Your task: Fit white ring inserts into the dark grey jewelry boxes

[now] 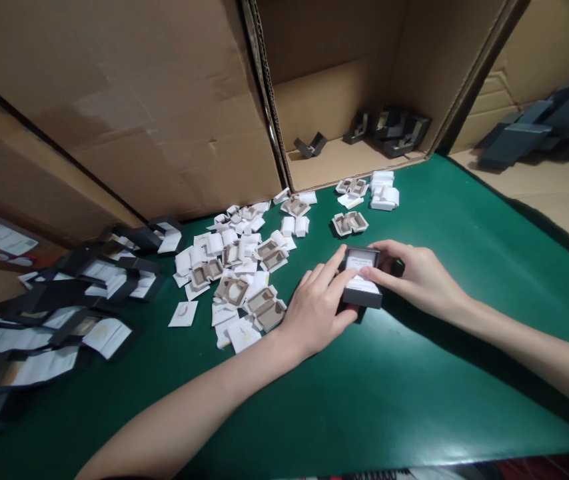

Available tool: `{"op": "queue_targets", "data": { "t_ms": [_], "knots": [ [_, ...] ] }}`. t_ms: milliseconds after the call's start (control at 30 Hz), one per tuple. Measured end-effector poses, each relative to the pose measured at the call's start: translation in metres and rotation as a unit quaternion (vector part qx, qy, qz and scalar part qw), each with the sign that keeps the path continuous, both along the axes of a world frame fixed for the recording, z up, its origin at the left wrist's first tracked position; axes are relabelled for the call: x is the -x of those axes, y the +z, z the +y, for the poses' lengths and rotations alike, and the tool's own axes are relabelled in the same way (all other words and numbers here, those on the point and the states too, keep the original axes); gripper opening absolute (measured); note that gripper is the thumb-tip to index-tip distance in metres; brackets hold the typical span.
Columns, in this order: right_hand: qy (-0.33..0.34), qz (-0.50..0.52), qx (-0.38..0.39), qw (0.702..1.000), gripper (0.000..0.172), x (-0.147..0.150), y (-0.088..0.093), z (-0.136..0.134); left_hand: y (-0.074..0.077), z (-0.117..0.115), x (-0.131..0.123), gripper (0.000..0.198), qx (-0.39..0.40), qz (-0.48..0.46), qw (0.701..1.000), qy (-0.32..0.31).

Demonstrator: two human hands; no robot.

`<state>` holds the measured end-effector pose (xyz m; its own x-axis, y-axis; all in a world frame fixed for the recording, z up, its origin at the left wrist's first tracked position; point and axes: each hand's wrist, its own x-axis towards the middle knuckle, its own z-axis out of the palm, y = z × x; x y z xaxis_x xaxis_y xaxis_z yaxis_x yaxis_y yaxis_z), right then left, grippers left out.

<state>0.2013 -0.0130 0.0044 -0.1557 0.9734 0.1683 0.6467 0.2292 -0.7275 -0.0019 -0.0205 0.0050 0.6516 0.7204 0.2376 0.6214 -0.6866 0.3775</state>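
Note:
A small black box (363, 301) with its lid raised is held just over the green table. A white printed card (359, 263) lies inside the box. My left hand (317, 303) wraps around the box's left side, its thumb below and a fingertip on the card. My right hand (414, 273) grips from the right, thumb pressed on the card's edge and fingers curled by the raised lid. To the left spreads a heap of white folded card inserts (234, 290), many with brown undersides. One square white card (183, 314) lies apart from that heap.
Many open black boxes with white papers (109, 277) are piled at the left on the green table (464, 400). Behind stands an open cardboard carton (334, 160) holding several black boxes (397, 130). More dark boxes (514, 140) lie in another carton at the right.

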Motion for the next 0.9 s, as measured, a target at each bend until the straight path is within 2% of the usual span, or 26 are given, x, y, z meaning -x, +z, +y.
{"op": "queue_targets", "data": {
  "t_ms": [333,900],
  "knots": [
    [-0.002,0.021,-0.001,1.0,0.024,0.0024,-0.0021,-0.0006,0.0026,0.0006,-0.0022,0.05,0.004,0.052,0.998,-0.016],
    [0.031,-0.007,-0.015,0.999,0.026,0.0016,-0.0002,0.0002,0.0004,0.0004,-0.0001,0.051,-0.035,0.076,0.996,-0.018]
  ]
}}
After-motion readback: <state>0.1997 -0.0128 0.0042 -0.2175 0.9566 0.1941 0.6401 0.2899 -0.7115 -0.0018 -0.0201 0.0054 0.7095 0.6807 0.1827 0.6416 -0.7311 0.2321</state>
